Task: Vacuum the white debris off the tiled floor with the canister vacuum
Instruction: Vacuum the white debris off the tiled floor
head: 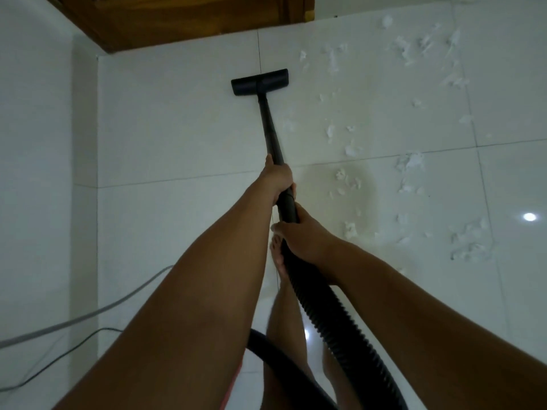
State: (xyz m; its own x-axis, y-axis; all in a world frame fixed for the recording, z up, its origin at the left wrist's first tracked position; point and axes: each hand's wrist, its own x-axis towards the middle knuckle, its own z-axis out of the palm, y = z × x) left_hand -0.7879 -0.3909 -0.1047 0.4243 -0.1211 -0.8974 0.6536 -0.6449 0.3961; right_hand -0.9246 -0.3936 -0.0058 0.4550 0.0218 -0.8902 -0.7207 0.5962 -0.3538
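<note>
A black vacuum wand runs from my hands out to its flat floor head, which rests on the white tiled floor near the far wall. My left hand grips the wand partway down. Just behind it, my right hand holds the wand's end where the ribbed black hose begins. The hose curls down and back between my legs. White debris lies scattered in scraps to the right of the head, from the far wall to near my feet. The canister is out of view.
A brown wooden door or frame stands at the far edge. A white wall runs along the left side. A grey cord and a thin dark cable trail across the floor at lower left. My bare foot is under the hose.
</note>
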